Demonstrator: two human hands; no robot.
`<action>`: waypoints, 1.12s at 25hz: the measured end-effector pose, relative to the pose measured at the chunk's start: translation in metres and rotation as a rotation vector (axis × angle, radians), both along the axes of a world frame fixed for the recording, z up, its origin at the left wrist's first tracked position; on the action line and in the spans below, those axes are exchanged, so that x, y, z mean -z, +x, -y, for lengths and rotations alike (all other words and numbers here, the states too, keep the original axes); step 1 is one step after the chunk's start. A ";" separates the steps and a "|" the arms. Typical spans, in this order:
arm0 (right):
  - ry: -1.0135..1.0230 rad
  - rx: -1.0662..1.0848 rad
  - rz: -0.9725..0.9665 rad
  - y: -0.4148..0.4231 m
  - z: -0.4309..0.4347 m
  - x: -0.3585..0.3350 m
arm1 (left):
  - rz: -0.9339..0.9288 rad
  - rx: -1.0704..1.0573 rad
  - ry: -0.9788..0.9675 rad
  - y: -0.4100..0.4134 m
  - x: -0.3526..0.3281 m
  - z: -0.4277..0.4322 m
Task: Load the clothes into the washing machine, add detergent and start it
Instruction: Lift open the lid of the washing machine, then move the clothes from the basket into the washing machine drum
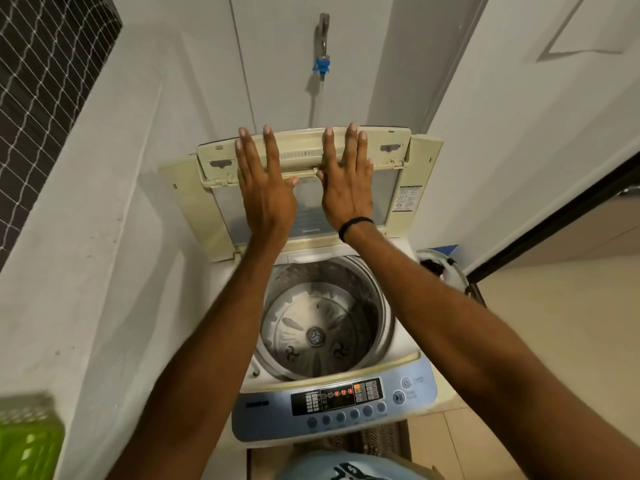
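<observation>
The washing machine (332, 341) is a top-loading one and it stands in a narrow corner between two white walls. Its lid (214, 202) is folded up and stands almost upright at the back of the machine. Both hands are flat against the inner side of this lid, with the fingers stretched and spread, holding nothing. The left hand (265, 188) lies on the left part of the lid, its fingertips reaching the top edge. The right hand (346, 188) lies just beside it, on the middle part, and it has a black band (355, 226) around the wrist. The two thumbs are near each other at the fold of the lid. Below the arms the drum (318, 323) is open and I see only the bare metal wall and the agitator at the bottom; no clothes are inside. The control panel (339, 407) at the front is blue, with a dark display where some small red and orange lights are on. On the wall behind the machine there is a tap with a blue part (322, 65). A green basket (29, 441) is at the lower left edge, blurred, and its content I cannot tell.
</observation>
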State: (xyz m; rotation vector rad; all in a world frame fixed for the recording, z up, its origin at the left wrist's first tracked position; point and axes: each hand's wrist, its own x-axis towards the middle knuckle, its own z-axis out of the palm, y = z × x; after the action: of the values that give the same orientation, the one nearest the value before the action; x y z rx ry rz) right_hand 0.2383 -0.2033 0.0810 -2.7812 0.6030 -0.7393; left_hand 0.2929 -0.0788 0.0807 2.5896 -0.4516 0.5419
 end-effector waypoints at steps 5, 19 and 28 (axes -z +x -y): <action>-0.005 -0.038 -0.001 -0.034 -0.012 0.013 | -0.069 -0.080 -0.058 -0.049 0.026 0.001; 0.339 -0.296 -0.861 -0.276 0.017 0.183 | -0.866 0.023 0.338 -0.301 0.166 0.015; 0.543 -0.181 -0.599 -0.372 0.173 0.170 | -0.619 -0.010 0.134 -0.378 0.150 0.173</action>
State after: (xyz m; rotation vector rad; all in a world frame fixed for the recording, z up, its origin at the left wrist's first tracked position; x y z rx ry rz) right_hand -0.1337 -0.3760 -0.0889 -2.4538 0.5280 0.2856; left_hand -0.0849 -0.2518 -0.0689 2.7036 -0.2647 -0.3030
